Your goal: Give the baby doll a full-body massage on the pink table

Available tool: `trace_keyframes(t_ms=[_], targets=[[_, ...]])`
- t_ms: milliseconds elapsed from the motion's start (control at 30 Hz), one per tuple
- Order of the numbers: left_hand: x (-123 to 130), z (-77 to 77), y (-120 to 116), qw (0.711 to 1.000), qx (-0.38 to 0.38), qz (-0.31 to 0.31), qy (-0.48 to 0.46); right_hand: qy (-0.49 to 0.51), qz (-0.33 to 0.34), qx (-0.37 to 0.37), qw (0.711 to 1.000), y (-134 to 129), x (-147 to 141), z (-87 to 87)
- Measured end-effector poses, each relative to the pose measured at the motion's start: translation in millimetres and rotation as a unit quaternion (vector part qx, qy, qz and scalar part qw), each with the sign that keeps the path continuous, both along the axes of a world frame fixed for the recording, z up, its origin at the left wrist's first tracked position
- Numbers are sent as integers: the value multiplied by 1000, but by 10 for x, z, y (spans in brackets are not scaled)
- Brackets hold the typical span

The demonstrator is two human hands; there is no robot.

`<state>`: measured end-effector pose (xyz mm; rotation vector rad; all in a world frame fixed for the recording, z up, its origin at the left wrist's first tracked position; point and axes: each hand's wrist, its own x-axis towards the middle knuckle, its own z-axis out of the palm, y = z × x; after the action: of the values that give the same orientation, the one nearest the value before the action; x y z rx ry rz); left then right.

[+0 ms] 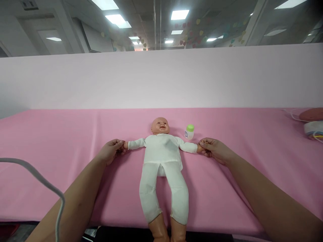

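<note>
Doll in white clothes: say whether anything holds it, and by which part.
The doll is held by both its hands: the left hand pinches one doll hand, the right hand the other doll hand.

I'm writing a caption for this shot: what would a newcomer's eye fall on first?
Probably the white-clothed doll, lying face up in the middle of the pink surface with its arms spread. The person's left hand and right hand hold it, one at the end of each arm. The green-capped bottle also stands out, right of the doll's head in the picture.
</note>
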<state>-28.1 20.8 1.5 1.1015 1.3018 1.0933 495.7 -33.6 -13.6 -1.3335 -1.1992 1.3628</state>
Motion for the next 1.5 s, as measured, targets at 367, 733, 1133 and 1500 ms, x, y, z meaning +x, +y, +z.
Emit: trace_keyframes(t_ms=[367, 733, 1133, 1500], targets=[[-1, -6, 49, 997, -32, 41, -60, 35, -25, -20, 999, 42, 47, -53], [-38, 15, 18, 999, -12, -26, -39, 51, 36, -35, 997, -10, 88, 10], [-56, -26, 37, 1000, -7, -21, -16, 12, -50, -18, 999, 20, -22, -12], [-74, -9, 50, 996, -22, 7, -81, 71, -47, -26, 996, 6, 134, -7]])
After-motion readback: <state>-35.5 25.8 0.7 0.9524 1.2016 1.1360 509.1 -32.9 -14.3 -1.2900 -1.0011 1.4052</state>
